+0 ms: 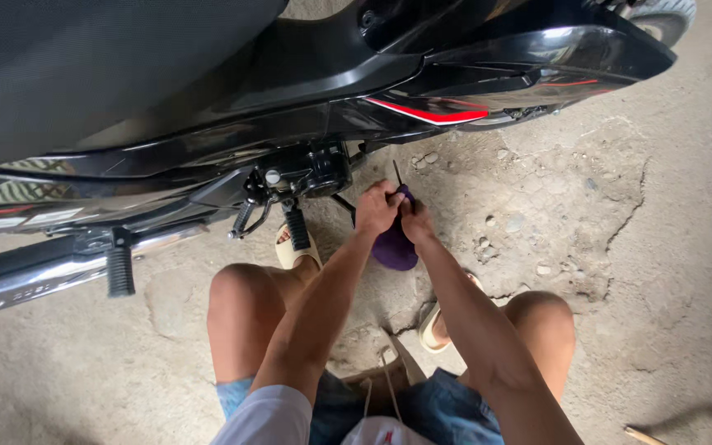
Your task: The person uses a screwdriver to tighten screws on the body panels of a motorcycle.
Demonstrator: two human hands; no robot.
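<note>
Motorcycle (208, 91), black bodywork with a red stripe, fills the frame from 9 to 1 o'clock. Cracked, pitted concrete floor (620, 247) takes up the rest, loose stones scattered around 2 to 3 o'clock.

Chrome exhaust pipe (35, 280) runs out at 9 o'clock, with a rubber footpeg (119, 270) hanging over it. A second footpeg (297, 228) and a black bracket (323, 169) sit just above centre, at about 11 o'clock from the hands.

Person squats, both knees in view, pale sandals on the floor at centre.

Purple cloth (395, 247) hangs at centre, bunched between the two hands, clear of the floor and just beside the bracket. A thin dark rod (396, 172) stands up out of the grip toward 12 o'clock; whether it is a tool shaft or a part of the bike cannot be told.

Left hand (377, 208): fingers curled shut over the top of the cloth and the base of the rod. Right hand (416, 221): pressed against the left, pinching the cloth from the 3 o'clock side.

Note on technique (judgement): the work looks like gripping the rod through the cloth. Keep the cloth wrapped tight with no slack fold, wrists straight and in line with the rod, and hold the dangling tail away from the bracket and footpeg so it cannot snag.
</note>
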